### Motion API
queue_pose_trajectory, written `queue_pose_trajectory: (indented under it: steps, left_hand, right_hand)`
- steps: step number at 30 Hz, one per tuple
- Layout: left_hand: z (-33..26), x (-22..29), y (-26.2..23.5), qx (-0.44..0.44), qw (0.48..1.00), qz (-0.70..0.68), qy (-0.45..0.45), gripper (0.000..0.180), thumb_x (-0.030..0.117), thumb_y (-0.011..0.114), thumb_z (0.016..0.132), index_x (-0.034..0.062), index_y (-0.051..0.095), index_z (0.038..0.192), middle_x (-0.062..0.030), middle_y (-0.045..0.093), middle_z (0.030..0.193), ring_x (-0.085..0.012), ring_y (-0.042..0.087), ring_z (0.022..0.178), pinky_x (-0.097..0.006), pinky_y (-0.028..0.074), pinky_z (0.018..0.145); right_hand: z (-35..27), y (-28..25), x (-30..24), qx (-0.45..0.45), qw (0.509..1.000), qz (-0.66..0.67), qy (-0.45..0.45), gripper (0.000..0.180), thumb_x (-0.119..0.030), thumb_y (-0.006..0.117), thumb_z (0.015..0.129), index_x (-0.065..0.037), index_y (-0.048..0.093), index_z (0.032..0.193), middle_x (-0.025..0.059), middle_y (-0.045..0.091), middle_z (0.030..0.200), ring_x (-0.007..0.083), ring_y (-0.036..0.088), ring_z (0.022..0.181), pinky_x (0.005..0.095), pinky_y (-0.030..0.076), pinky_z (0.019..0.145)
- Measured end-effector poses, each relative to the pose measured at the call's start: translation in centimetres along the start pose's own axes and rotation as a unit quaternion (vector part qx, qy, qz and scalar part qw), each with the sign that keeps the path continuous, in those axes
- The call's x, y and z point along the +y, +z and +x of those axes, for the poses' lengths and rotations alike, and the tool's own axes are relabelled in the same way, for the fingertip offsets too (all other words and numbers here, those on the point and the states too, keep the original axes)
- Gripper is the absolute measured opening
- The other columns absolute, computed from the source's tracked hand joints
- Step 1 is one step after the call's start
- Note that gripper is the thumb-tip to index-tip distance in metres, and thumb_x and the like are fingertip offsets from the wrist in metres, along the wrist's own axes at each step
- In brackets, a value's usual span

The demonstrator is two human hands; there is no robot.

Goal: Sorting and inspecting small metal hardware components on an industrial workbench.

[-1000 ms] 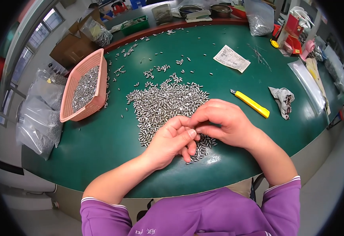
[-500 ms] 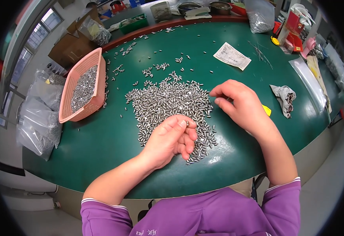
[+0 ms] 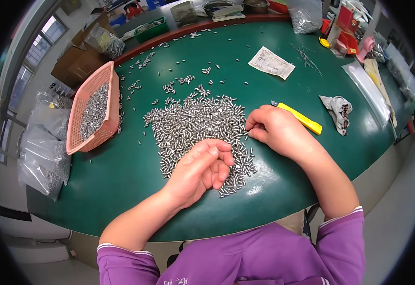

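A broad pile of small shiny metal pins (image 3: 193, 118), pointed at the ends, lies on the green table. My left hand (image 3: 195, 171) is over the pile's near part, palm turned up, its fingers curled and the thumb along the index finger. Whatever those fingers may hold is hidden. At the pile's right edge my right hand (image 3: 278, 129) has thumb and fingertips drawn together in a pinch, close to a few loose pins. Any piece between them is too small to make out. Just beyond the right hand lies a yellow utility knife (image 3: 300, 118).
A pink plastic basket (image 3: 114, 107) of pins stands at left beside clear bags of parts (image 3: 46, 156). Scattered pins lie beyond the pile. A printed slip (image 3: 271, 62), thin wires (image 3: 307, 59) and a crumpled stained rag (image 3: 336, 114) lie to the far right.
The pin seen between my left thumb and finger no longer shows. My right hand has dropped slightly to the pile's edge, its fingertips closing, and the knife has come into full view.
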State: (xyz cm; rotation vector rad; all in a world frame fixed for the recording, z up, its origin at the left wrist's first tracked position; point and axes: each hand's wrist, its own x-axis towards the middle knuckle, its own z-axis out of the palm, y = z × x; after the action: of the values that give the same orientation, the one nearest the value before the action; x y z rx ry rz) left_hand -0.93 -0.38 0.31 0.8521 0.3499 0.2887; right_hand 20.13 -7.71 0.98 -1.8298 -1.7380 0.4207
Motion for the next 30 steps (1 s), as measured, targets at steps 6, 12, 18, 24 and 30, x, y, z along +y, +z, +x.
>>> queue_pose_trajectory:
  steps: [6, 12, 18, 24, 30]
  left_hand:
    - [-0.1, -0.1, -0.1, -0.006, 1.0, 0.007, -0.007, 0.023, 0.021, 0.039, 0.094, 0.0023, 0.046, 0.107, -0.0072, 0.053, 0.088, -0.0106, 0.051, 0.066, -0.021, 0.043, 0.052]
    - [-0.1, -0.1, -0.1, 0.004, 1.0, 0.019, -0.019, 0.018, 0.017, 0.043, 0.093, 0.004, 0.046, 0.104, -0.0063, 0.053, 0.086, -0.0104, 0.052, 0.06, -0.022, 0.044, 0.047]
    - [-0.2, -0.2, 0.3, 0.023, 0.997, 0.054, -0.047, 0.016, 0.015, 0.047, 0.091, 0.0043, 0.044, 0.102, -0.0037, 0.052, 0.083, -0.0081, 0.052, 0.058, -0.021, 0.044, 0.044]
    - [0.0, -0.3, -0.1, 0.017, 0.996, 0.075, -0.049, 0.015, 0.016, 0.047, 0.092, 0.0041, 0.045, 0.101, -0.004, 0.053, 0.08, -0.0085, 0.052, 0.056, -0.021, 0.045, 0.045]
    - [-0.1, -0.1, 0.8, 0.059, 0.997, 0.039, -0.041, 0.018, 0.02, 0.04, 0.095, 0.0042, 0.048, 0.096, -0.0052, 0.052, 0.077, -0.009, 0.046, 0.051, -0.019, 0.037, 0.038]
  right_hand:
    - [-0.1, -0.5, 0.7, 0.001, 0.999, -0.04, -0.022, 0.009, -0.005, 0.062, 0.072, -0.002, 0.06, 0.08, 0.01, 0.059, 0.075, 0.0249, 0.058, 0.072, 0.0334, 0.046, 0.067]
    - [0.4, -0.7, -0.5, 0.017, 0.997, -0.021, -0.075, 0.008, -0.007, 0.062, 0.074, -0.004, 0.059, 0.081, 0.0088, 0.056, 0.078, 0.0249, 0.055, 0.077, 0.0338, 0.045, 0.07]
    - [-0.1, 0.1, -3.0, 0.013, 0.967, 0.064, -0.248, 0.011, -0.007, 0.064, 0.073, -0.006, 0.059, 0.082, 0.0051, 0.056, 0.082, 0.0236, 0.055, 0.083, 0.0331, 0.045, 0.072]
    - [0.1, 0.3, -3.0, 0.034, 0.96, 0.068, -0.269, 0.011, -0.007, 0.064, 0.073, -0.006, 0.06, 0.083, 0.0052, 0.057, 0.082, 0.0237, 0.055, 0.08, 0.0334, 0.046, 0.069]
    - [0.3, -0.6, -1.5, 0.082, 0.984, -0.014, -0.155, 0.011, -0.005, 0.064, 0.071, -0.003, 0.058, 0.08, 0.0079, 0.057, 0.078, 0.0246, 0.056, 0.078, 0.034, 0.046, 0.068]
